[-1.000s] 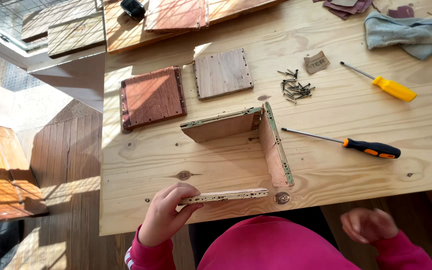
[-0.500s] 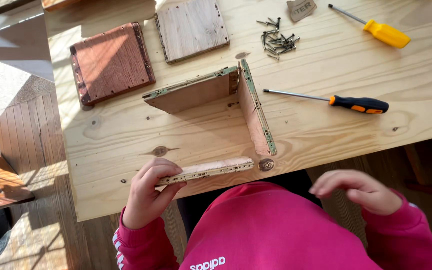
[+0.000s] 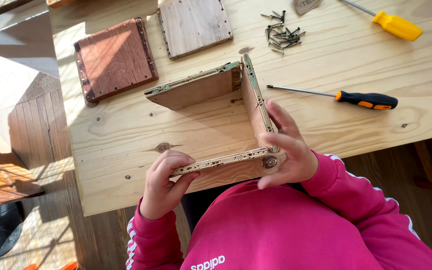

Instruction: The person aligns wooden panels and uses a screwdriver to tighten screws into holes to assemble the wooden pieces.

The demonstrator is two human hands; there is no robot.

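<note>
A three-sided wooden frame [image 3: 211, 90] of worn boards stands on edge on the light wooden table [image 3: 336, 60]. My left hand [image 3: 165, 182] grips the left end of its near board. My right hand [image 3: 288, 147] holds the near right corner, with fingers spread over the side board. A red sleeve covers each arm.
Two loose square boards lie beyond the frame: a reddish one [image 3: 115, 57] and a pale one [image 3: 194, 25]. A pile of dark screws [image 3: 282, 32], a black-and-orange screwdriver [image 3: 343, 97] and a yellow-handled screwdriver [image 3: 391, 22] lie to the right. The table's near edge is at my body.
My right hand has risen from below the table edge and taken hold of the frame's near right corner. My left hand stays on the near board. The view has shifted closer.
</note>
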